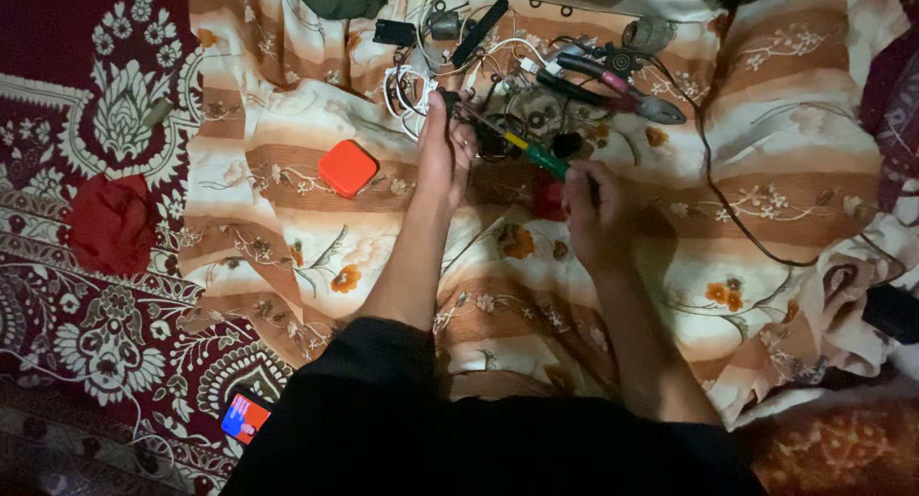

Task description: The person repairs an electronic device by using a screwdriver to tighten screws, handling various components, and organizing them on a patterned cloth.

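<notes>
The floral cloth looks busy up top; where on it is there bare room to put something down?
The cloth lies bare right of the right hand, inside the black cable's curve, and between the orange box and the left forearm. The top middle is crowded: white wires, pliers and small parts around the left hand.

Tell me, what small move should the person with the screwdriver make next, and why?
Probably ease the screwdriver tip into the small dark part pinched in the left hand. The right hand already grips the green-and-yellow handle, and the tip points at that part.
</notes>
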